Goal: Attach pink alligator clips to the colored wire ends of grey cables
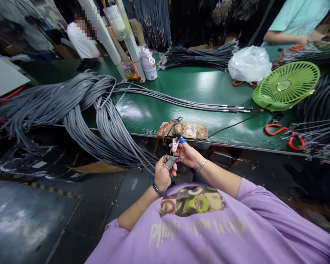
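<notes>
Wires (165,157), coloured, pinched in left hand (162,176), fingers curled tight. Right hand (191,156) just beside, fingers half bent, hold unclear. Pale clip (175,143) by its fingertips; wooden board (196,130) beyond; green fan (288,86) farther off, rightward.

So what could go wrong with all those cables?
The gray cables hang over the green table's front edge, so they might slide off or tangle. The thin black cord runs close to the right hand, so it might get snagged.
</notes>
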